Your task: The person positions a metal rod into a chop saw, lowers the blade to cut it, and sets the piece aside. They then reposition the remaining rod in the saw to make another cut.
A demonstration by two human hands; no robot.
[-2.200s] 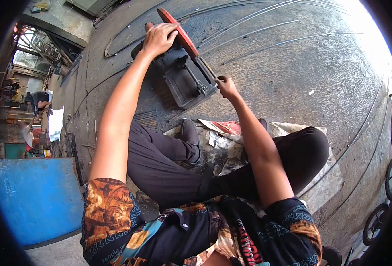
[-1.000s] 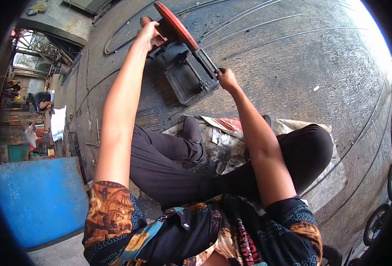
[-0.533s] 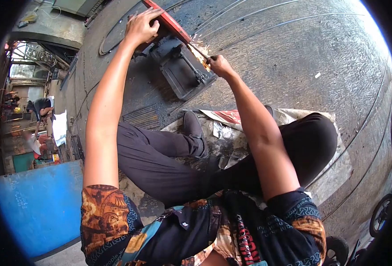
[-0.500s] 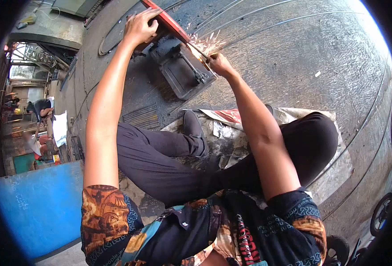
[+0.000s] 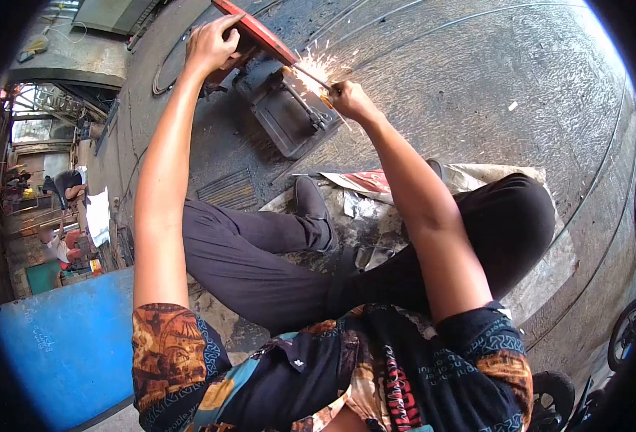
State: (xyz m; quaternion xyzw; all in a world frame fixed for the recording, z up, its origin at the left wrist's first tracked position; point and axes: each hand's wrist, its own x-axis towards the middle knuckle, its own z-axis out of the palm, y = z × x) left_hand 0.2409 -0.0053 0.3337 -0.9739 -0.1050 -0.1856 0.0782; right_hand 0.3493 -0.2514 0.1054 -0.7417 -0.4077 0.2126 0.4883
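Observation:
My left hand [image 5: 211, 49] grips the long red metal bar [image 5: 267, 37], with a finger stretched along its edge. My right hand [image 5: 352, 101] is closed around a thin metal rod [image 5: 314, 78]. The rod's far end meets the lower end of the red bar, where bright sparks [image 5: 316, 66] spray out and hide the contact point. Just below the rod stands a dark metal machine base [image 5: 280, 126] with a screw clamp [image 5: 307, 108] along its right side. Part of the machine is hidden under the red bar and my left hand.
My legs are folded around a stained sheet [image 5: 541, 277] on the floor. A slotted grate [image 5: 228, 189] lies left of my shoe [image 5: 312, 212]. Long rods [image 5: 440, 43] stretch across the floor. A blue panel [image 5: 66, 338] stands at left; another person [image 5: 66, 183] is beyond it.
The red bar, both hands and the rod have shifted slightly up and left in view, along with the machine base. The spray of sparks looks brighter and wider.

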